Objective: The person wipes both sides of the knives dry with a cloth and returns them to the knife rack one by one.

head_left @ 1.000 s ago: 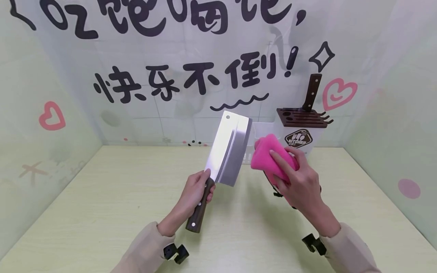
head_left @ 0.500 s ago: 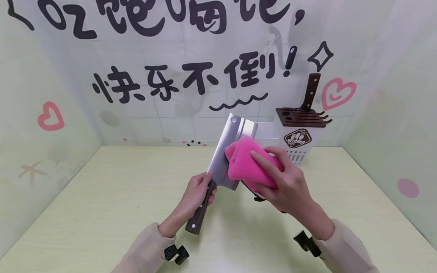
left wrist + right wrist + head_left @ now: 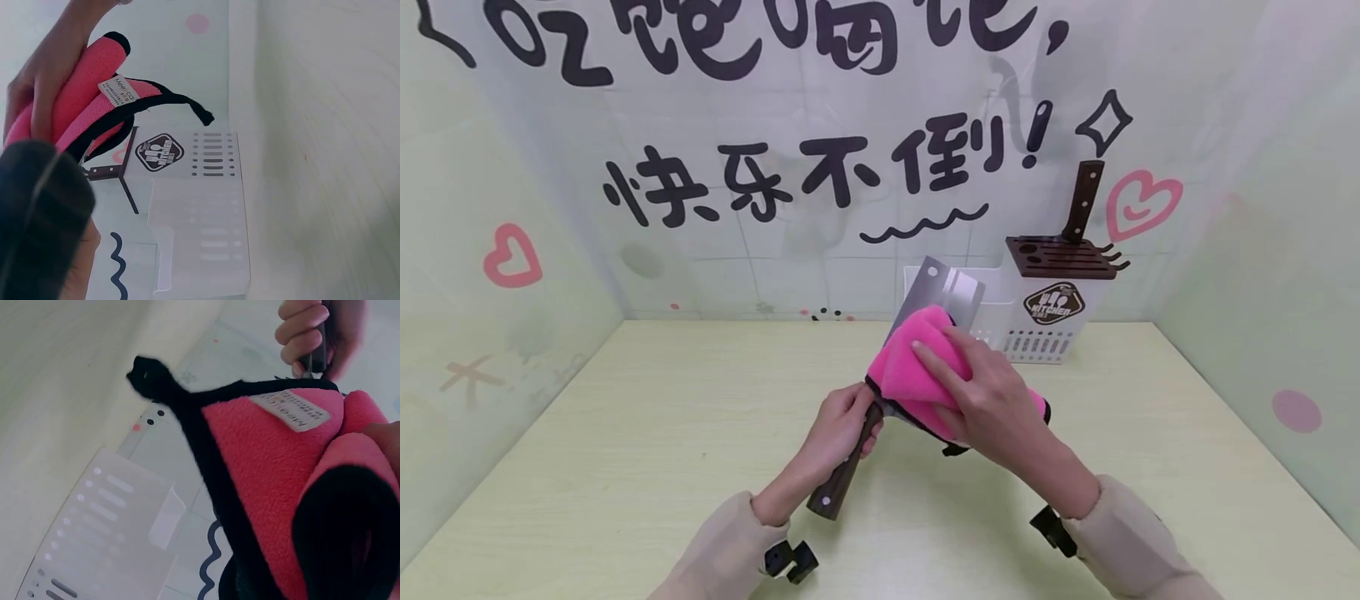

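Observation:
My left hand [image 3: 838,429] grips the dark wooden handle [image 3: 842,483] of a cleaver, whose broad steel blade [image 3: 931,279] points up and away, tilted slightly right. In my right hand [image 3: 1000,408] is a bunched pink cloth [image 3: 917,367] with black edging, laid over the lower part of the blade near the handle. The cloth hides most of the blade; its top end with a round hole shows above. In the right wrist view, a white label hangs on the pink cloth [image 3: 256,469], and the fingers of my left hand [image 3: 306,331] curl round the handle behind it.
A white knife holder [image 3: 1052,333] with a brown slotted top stands at the back right, one dark-handled tool [image 3: 1084,200] upright in it. Its lower white section extends left behind the blade. The pale wooden table [image 3: 625,467] is bounded by printed walls on three sides.
My right hand has brought the pink cloth leftward from beside the cleaver onto the blade, down to near the handle. The cleaver has shifted and tipped slightly right in my left hand.

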Motion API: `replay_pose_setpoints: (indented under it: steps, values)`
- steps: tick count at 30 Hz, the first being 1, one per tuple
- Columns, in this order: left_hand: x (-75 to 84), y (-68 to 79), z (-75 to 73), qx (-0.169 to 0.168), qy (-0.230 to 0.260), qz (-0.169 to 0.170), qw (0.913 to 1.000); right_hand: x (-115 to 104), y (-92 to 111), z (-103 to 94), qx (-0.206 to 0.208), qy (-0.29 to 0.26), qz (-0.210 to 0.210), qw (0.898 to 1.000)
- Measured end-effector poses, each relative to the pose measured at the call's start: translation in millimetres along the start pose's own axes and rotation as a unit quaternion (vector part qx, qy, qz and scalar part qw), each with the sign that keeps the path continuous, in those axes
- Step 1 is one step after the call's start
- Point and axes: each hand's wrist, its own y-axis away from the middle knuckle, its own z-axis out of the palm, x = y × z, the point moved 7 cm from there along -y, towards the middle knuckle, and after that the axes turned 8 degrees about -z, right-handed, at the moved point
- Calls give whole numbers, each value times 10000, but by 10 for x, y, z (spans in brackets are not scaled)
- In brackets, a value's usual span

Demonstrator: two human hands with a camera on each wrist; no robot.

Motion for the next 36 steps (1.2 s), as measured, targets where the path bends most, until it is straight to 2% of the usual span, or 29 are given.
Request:
replay_pose_setpoints:
  steps: [9,16,23,30,36]
  values:
    - [-21,-21,48,-5,-94,62,9999,-81,-12,134,-181,757,34,9970]
    - [-3,-24,67,-19,-237,189,9995,-139,-33,180,-339,668,83,9972]
    - [-32,-14,77,-57,-194,26,9998,-199,-47,204,-509,814,-51,9954]
    - [2,5,72,-111,-87,20,9999,-217,-48,199,-401,904,-316,9946]
    - [22,-6,73,-143,-114,141,9997,-223,-27,208,-289,725,-216,9967]
